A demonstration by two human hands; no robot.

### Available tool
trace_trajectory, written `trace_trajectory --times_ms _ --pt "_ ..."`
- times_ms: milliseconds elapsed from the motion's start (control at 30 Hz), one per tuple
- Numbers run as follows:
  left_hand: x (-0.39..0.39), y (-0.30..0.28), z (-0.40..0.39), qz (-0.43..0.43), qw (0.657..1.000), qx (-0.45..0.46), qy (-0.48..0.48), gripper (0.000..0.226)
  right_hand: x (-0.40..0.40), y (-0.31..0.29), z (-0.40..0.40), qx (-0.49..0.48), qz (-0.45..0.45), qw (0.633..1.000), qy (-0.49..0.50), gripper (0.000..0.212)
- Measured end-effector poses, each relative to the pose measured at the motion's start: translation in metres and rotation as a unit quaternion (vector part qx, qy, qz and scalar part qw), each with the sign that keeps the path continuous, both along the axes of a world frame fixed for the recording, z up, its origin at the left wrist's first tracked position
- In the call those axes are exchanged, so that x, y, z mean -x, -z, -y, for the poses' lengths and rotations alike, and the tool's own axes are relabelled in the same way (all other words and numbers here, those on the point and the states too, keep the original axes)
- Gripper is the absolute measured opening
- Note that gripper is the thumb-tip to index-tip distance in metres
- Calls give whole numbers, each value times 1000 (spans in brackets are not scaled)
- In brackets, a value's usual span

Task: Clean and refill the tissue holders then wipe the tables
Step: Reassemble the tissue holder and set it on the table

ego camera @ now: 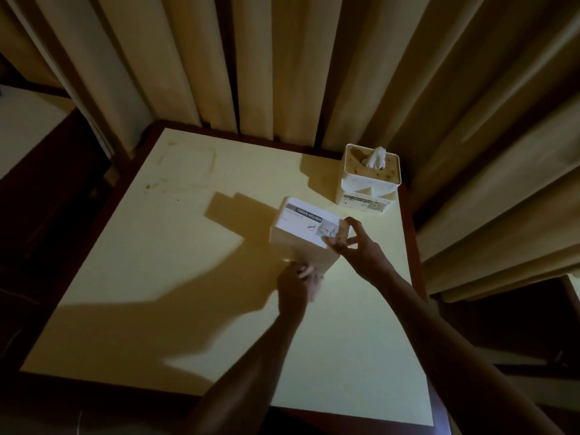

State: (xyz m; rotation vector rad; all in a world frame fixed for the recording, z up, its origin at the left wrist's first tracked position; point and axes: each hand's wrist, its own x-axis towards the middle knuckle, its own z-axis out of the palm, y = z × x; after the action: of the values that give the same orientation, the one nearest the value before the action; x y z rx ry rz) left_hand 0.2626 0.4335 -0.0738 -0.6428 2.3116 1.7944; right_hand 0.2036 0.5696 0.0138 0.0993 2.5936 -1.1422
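on the table (pixel 188 277), both hands tilt the tissue holder (pixel 306 233) label-up.

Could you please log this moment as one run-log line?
left hand: holds tissue holder box near corner | right hand: pinches its right end | second tissue holder: far right on table, tissue poking out

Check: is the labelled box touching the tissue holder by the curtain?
Apart. The head view shows bare tabletop between the labelled box and the tissue holder.

Box (pixel 306 235) on table (pixel 157 277), before tissue holder (pixel 367 180)
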Motion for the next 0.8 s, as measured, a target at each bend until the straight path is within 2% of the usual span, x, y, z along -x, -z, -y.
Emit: trace_trajectory --times_ms 67,133,200,300,400,500,567,633,700,800 --pt "-6 -3 -10 6 998 -24 52 8 0 1 0 -1 2 1000 4 68" --pt "-3 -5 -10 1 999 13 33 6 -1 1 1 4 1 1000 9 67" --pt "4 -8 9 21 997 42 -58 17 -2 0 3 7 3 1000 13 67" --pt "23 -8 72 51 978 -2 -201 25 -5 -1 5 17 7 1000 20 65" --pt "36 2 136 73 964 56 -251 31 -7 -3 8 28 9 999 30 65" --pt "34 4 165 70 973 123 -183 38 -13 -7 12 36 9 999 35 64" --pt "29 3 171 13 969 216 -123 38 -22 -9 17 51 1 998 31 61" --pt "26 -11 164 -62 966 240 -79 33 -35 -8 21 67 -16 997 39 61" --pt "24 -32 154 -98 982 155 -35 30 -52 -3 26 76 -34 995 61 70" --pt "25 -61 149 -17 1000 -19 13 35 -78 10 34 81 -56 987 124 86"
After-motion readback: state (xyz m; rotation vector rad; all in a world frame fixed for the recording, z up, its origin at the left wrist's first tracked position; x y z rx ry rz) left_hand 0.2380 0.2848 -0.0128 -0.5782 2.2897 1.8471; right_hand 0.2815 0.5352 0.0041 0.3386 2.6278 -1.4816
